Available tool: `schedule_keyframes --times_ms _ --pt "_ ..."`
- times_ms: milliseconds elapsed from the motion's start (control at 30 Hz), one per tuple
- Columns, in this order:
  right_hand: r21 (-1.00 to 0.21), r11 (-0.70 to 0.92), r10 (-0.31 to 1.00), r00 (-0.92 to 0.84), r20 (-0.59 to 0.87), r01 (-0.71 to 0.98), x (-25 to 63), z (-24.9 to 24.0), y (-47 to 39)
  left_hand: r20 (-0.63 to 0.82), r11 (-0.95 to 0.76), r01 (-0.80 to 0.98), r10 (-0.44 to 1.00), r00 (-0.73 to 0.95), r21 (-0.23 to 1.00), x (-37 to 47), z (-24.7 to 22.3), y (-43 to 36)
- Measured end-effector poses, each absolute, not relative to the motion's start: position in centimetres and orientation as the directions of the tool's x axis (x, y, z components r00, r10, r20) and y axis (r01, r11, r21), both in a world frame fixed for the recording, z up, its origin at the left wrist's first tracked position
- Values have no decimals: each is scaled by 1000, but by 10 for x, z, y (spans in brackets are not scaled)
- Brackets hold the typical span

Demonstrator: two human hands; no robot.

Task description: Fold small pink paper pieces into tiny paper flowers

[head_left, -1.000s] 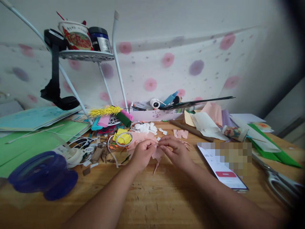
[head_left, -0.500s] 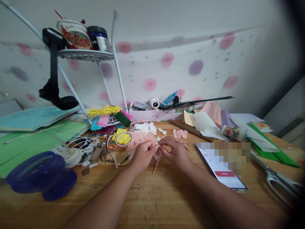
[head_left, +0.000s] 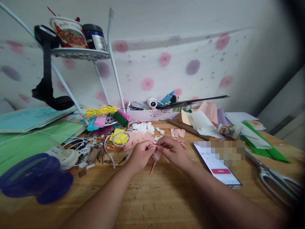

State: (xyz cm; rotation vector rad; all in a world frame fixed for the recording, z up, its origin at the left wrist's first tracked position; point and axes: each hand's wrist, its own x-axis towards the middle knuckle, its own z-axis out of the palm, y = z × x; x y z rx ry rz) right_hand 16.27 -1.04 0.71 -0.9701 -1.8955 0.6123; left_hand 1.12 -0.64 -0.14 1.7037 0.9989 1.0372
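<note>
My left hand [head_left: 141, 155] and my right hand [head_left: 172, 152] meet at the middle of the wooden table [head_left: 147, 197]. Both are closed, with fingertips pinched together on a small pale pink paper piece [head_left: 156, 155]. A twisted pink strip [head_left: 153, 166] hangs or lies just below the fingers; which, I cannot tell. Behind my left hand lies crumpled pink paper [head_left: 137, 138], beside a white ring [head_left: 121, 139] over yellow paper. White scraps [head_left: 160, 130] and cut pink pieces [head_left: 178, 133] lie beyond my fingertips.
To the right are a phone [head_left: 218, 165] and large scissors [head_left: 269, 175]. A blue tape dispenser [head_left: 35, 178] stands at the left, near cables and scraps. At the back are a white box [head_left: 152, 115], paper rolls and a white rack [head_left: 81, 54] holding a bowl and jar.
The view has shifted slightly, so most things appear a little further left. Both hands stay together at the pink paper, with only a small change in the fingers.
</note>
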Motion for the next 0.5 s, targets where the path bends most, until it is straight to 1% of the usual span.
schedule_keyframes --times_ms 167,300,400,500 --pt "-729 555 831 -225 509 401 160 4 -10 207 -254 107 922 327 961 12 -1 -7" --pt "-682 599 799 -253 546 419 161 0 -9 179 -209 45 914 364 977 11 -3 -6" --pt "-643 630 773 -274 572 435 163 0 -8 170 -197 39 917 362 980 11 -4 -5" --pt "-650 635 770 -268 579 418 163 0 -7 172 -195 33 923 346 980 12 -4 -5"
